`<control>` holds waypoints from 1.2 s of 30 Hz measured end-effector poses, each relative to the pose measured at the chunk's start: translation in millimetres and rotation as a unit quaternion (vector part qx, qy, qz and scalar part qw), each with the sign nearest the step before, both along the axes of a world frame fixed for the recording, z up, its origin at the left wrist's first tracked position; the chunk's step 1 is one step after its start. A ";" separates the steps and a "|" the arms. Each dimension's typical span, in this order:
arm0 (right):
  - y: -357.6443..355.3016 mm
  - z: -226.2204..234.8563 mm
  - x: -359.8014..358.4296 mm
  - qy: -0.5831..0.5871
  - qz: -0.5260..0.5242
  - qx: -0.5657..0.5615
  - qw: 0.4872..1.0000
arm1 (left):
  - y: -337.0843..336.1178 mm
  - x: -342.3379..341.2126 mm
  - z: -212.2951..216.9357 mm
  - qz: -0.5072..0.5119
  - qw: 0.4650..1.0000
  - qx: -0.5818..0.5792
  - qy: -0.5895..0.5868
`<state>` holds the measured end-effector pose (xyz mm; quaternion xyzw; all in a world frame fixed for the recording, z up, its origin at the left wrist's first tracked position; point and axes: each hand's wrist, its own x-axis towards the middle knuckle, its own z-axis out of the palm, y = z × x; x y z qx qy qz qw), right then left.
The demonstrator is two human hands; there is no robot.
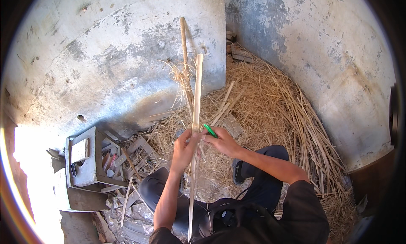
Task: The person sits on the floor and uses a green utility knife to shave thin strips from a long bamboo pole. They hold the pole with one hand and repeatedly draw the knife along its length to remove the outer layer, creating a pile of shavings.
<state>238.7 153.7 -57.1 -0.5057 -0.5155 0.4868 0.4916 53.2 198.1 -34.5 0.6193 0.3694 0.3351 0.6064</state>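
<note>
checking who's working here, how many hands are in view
2: the left hand grips the long pale strip; the right hand, just beside it, holds a green object. No others seem hidden.

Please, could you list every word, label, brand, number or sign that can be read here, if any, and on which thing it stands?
No text can be read.
Pale strip, green object in the right hand, grey box, wall: no lettering visible.
Small object on the dark clothing: too small to tell.
</note>
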 end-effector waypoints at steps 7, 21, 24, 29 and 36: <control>2.9 4.3 5.9 -0.041 0.006 0.059 0.997 | -0.9 2.6 -1.8 -0.002 1.000 -0.014 -0.001; 7.8 23.0 26.4 0.075 0.031 0.000 0.997 | 1.6 3.2 -1.4 -0.031 0.995 -0.078 -0.055; 8.0 27.8 22.9 0.092 0.039 0.016 0.995 | 2.3 2.0 0.1 -0.034 0.997 -0.055 -0.041; 14.1 18.8 35.0 0.148 0.065 -0.072 0.984 | 3.7 5.6 3.9 -0.018 0.998 -0.042 -0.043; 13.4 18.4 22.5 -0.014 0.022 0.049 0.998 | -0.1 6.1 10.7 0.003 0.999 -0.005 -0.037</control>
